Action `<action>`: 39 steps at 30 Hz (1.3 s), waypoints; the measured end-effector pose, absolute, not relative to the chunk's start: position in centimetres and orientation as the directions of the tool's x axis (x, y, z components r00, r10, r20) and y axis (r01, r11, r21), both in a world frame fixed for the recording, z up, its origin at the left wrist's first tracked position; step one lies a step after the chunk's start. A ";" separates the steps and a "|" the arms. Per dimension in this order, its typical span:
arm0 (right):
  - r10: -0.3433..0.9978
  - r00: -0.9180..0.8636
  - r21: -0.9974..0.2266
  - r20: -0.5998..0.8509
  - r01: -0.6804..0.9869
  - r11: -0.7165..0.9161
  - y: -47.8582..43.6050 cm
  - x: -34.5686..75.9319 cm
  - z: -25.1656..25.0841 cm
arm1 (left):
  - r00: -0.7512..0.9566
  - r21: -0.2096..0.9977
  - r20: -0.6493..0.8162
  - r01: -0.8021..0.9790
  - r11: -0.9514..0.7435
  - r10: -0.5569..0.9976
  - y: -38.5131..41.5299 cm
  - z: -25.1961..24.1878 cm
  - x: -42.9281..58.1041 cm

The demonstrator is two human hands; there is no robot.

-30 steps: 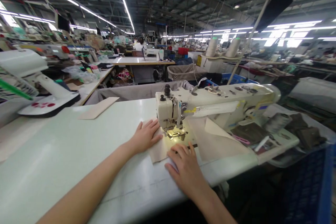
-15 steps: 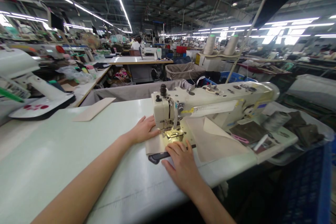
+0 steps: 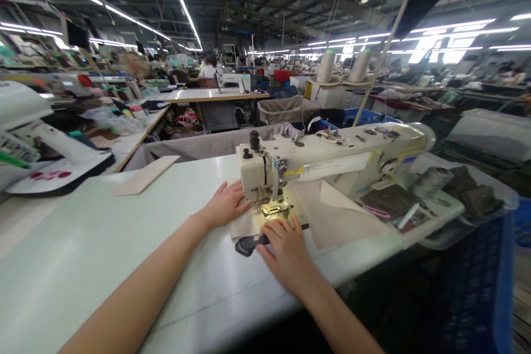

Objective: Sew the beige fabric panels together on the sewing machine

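Both left hand (image 3: 226,204) and right hand (image 3: 286,249) press fabric (image 3: 244,228) at a sewing-machine (image 3: 323,163).

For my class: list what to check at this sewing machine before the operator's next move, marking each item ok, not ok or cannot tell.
1. Left hand flat on the beige fabric, beside the presser foot: ok.
2. Right hand resting on the dark strip: ok.
3. Fingers of both hands away from the presser foot: ok.
4. Presser foot lowered onto the fabric: cannot tell.
5. Needle threaded: cannot tell, too small to see.
6. Two thread cones upright on their stand: ok.
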State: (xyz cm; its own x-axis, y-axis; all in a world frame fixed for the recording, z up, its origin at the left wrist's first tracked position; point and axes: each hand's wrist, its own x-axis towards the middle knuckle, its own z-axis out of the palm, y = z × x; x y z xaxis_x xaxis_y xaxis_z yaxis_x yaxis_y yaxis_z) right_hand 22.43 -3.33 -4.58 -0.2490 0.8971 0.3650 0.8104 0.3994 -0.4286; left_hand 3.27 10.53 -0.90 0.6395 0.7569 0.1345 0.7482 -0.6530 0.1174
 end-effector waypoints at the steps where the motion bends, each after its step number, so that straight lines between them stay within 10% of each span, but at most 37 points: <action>1: 0.896 -0.249 -0.427 0.367 0.811 0.400 -3.3 22.4 -4.5 | 0.622 0.100 0.149 0.764 -0.637 0.769 9.8 -0.8 3.6; 11: 0.890 -0.288 -0.407 0.353 0.810 0.423 -4.1 22.7 -4.6 | 0.732 0.185 0.275 0.596 -0.782 0.623 -0.4 -3.1 3.8; 39: 0.888 -0.199 -0.433 0.414 0.816 0.384 -3.2 22.9 -5.5 | 0.678 0.147 0.241 0.681 -0.717 0.694 4.2 -2.0 2.5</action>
